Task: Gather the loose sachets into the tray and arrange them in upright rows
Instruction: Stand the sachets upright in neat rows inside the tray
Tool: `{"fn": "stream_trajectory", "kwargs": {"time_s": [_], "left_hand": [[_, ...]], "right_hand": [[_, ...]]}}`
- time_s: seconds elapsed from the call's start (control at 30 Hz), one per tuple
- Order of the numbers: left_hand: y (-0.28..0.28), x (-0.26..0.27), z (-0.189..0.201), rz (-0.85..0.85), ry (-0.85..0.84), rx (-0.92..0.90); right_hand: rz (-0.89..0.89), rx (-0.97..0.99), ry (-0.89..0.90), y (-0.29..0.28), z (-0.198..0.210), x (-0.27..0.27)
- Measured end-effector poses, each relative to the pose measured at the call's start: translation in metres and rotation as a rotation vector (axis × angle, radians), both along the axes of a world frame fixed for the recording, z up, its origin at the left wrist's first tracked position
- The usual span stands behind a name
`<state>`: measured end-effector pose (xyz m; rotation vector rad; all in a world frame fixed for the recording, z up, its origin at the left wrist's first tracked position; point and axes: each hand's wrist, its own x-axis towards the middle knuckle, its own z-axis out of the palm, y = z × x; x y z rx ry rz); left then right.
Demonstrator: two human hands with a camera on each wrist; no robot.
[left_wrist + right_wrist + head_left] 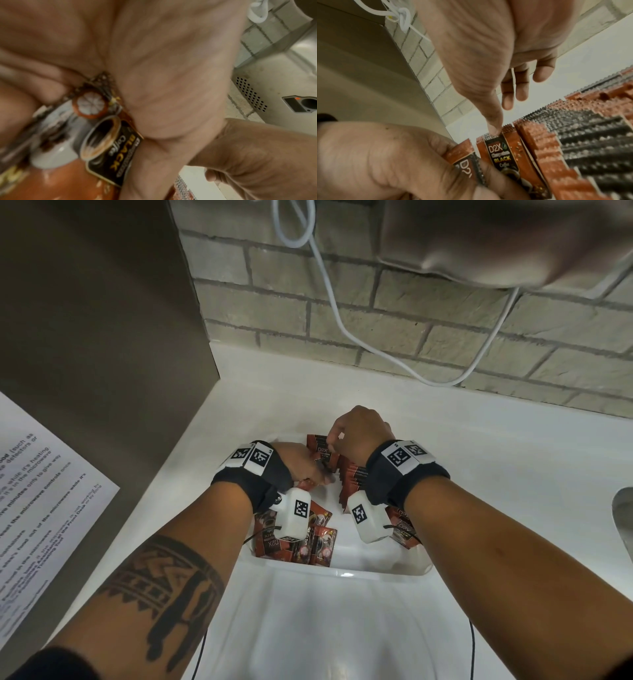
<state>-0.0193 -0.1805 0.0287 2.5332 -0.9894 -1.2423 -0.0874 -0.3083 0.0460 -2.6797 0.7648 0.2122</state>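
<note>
- So, the white counter (496, 460) took up most of the head view, running back to a brick wall (445, 313) with a white cable (334, 309) looping down it.
- Along the counter's left edge stood a tall grey appliance side (102, 320) with a printed notice (41, 491) stuck on it.
- Sitting mid-counter was the white tray (342, 571), both hands inside it.
- Upright sachets (573, 135) were packed in a tight row along the tray's right side, crimped tops up, orange and black mixed.
- Loose sachets (318, 546) lay flat in a jumble at the tray's near left corner, partly under the left wrist camera.
- Left hand (301, 465) was toward the tray's far left, fingers curled around a held sachet (109, 146) with "BLACK Coffee" and a cup printed on it. More packets looked bunched in that grip, but it was too blurry to count.
- Right hand (359, 436) was at the tray's far edge. Its thumb tip (494, 129) pressed on the top of the front sachet (501, 154) of the row, the other fingers hanging relaxed and fairly straight, gripping nothing.
</note>
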Motion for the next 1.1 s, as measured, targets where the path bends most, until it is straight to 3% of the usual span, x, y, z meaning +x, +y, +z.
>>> {"fn": "stream_trajectory", "kwargs": {"time_s": [0.17,0.33,0.47,0.53,0.77,1.1], "left_hand": [[0.002,0.003,0.005,0.065,0.05,-0.036],[0.013,0.008,0.011,0.236,0.199,-0.212],[0.024,0.011,0.018,0.358,0.703,-0.466],[0.027,0.011,0.018,0.338,0.768,-0.546],[0.032,0.003,0.021,0.353,0.377,-0.682],[0.033,0.001,0.015,0.396,0.317,-0.68]], "right_hand": [[0.016,0.066,-0.12,-0.005,0.01,-0.01],[0.054,0.187,-0.258,-0.003,0.018,-0.022],[0.069,0.426,-0.255,0.003,0.023,-0.027],[0.053,0.453,-0.311,0.0,0.024,-0.027],[0.05,0.453,-0.39,-0.009,0.038,-0.025],[0.027,0.4,-0.44,-0.003,0.046,-0.026]]}}
